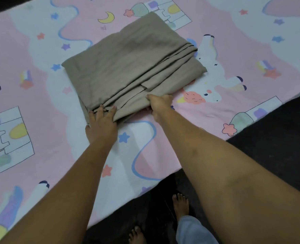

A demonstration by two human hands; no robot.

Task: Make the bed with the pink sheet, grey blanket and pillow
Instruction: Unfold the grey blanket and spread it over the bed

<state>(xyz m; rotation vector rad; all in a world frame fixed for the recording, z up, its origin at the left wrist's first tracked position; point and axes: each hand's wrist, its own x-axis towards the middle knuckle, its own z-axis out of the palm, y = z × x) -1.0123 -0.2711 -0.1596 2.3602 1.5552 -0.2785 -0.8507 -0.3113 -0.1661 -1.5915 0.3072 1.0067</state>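
Pink sheet [40, 120] was spread flat over the bed, covering most of the frame, few wrinkles; that step looked done. Grey blanket [128, 59] lay on it at frame centre, folded into a thick layered rectangle, not opened out. Right hand [160, 103] clenched the blanket's near edge, thumb on top, fingers curled under the layers. Left hand [101, 122] sat on the near left corner, fingers splayed with tips dug in among the folds; could not tell whether it pinched the fabric or only pressed it. Pillow not in view. By my read roughly a third through: blanket to be unfolded and spread, pillow to be placed. Dark floor [277, 129] at right and bottom, person's bare feet [180, 205] bottom centre.
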